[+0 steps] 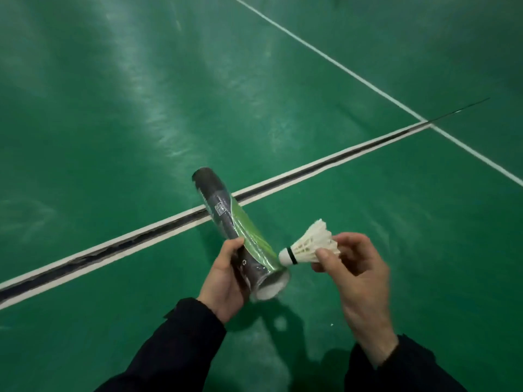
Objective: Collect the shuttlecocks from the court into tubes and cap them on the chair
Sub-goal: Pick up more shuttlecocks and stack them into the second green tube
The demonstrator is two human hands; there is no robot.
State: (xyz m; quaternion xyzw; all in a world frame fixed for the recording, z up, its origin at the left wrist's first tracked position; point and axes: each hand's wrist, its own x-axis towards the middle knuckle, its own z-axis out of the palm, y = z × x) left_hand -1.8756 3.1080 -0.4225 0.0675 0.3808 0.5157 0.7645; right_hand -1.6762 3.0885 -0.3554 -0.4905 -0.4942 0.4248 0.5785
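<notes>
Head view: one white feathered shuttlecock [310,246] with a black-banded white cork tip is seen low and right of centre, lying on its side with the cork pointing toward nine o'clock and the feathers toward two o'clock. The cork sits just at the rim of the open near end of one dark cylindrical cardboard tube with a green stripe [240,236]; actual contact cannot be told. The tube is tilted, its far end aimed toward eleven o'clock, and something white is visible inside its mouth. The shuttlecock is pinched at its feather skirt by the thumb and fingers of the right hand [356,275]. The tube is gripped near its open end by the left hand [223,281], fingers wrapped behind and thumb on top. Two dark sleeves [181,343] are counted. Beneath lies the green court floor [113,108], crossed by a white line with a dark worn seam [325,165] and one thinner white line [353,75].
</notes>
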